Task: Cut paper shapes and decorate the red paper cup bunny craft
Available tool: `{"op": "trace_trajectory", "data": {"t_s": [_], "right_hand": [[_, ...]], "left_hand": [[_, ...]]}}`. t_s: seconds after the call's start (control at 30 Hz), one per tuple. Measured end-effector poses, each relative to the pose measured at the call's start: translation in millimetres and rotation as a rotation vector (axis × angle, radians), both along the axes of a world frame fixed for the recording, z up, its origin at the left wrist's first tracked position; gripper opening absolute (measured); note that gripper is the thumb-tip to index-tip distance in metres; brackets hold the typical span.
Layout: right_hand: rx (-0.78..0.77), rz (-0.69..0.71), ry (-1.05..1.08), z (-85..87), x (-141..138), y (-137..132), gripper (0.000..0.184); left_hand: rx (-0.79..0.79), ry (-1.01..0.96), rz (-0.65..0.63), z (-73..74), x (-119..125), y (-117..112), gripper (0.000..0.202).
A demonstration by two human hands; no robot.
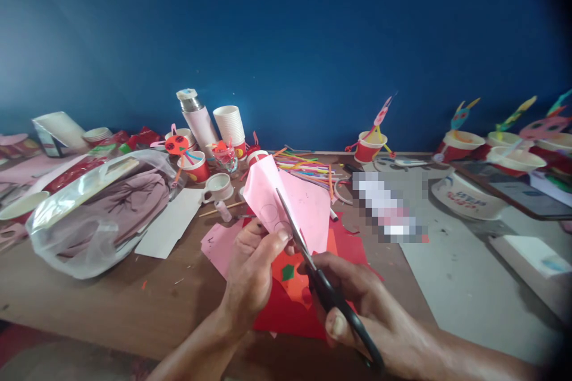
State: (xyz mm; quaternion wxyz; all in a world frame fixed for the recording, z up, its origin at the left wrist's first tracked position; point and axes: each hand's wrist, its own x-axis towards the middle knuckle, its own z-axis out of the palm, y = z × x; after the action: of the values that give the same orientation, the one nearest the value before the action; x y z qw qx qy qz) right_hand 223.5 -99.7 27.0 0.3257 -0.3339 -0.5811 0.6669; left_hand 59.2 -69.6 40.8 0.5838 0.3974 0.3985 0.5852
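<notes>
My left hand (pixel 250 268) pinches the lower edge of a pink sheet of paper (pixel 290 199) and holds it up over the table. On the sheet I can make out faint pencilled circles. My right hand (pixel 357 303) grips black-handled scissors (pixel 313 268), whose blades point up into the pink sheet. Beneath both hands lie red paper (pixel 286 315), an orange piece with a small green shape (pixel 288 272), and another pink sheet (pixel 218 244).
A brown table (pixel 134 303) carries a plastic bag with cloth (pixel 98 214), a flask (pixel 196 119), stacked paper cups (pixel 229 125), decorated red cups (pixel 369 146), coloured straws (pixel 304 169), a white sheet (pixel 170 223), a grey board (pixel 460 286) and paper bowls (pixel 513 158). A blue wall stands behind.
</notes>
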Motion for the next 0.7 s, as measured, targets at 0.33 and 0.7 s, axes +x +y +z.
{"op": "trace_trajectory", "data": {"t_s": [0.33,0.7], "right_hand": [[-0.013,0.024,0.035,3.9,0.4,-0.2,0.035],[-0.072,0.034,0.022,-1.7,3.2,-0.7,0.032]], "left_hand": [[0.005,-0.013,-0.017,3.3,-3.6,0.7,0.017],[-0.056,-0.050,-0.023,8.2,-5.9,2.1,0.012]]}}
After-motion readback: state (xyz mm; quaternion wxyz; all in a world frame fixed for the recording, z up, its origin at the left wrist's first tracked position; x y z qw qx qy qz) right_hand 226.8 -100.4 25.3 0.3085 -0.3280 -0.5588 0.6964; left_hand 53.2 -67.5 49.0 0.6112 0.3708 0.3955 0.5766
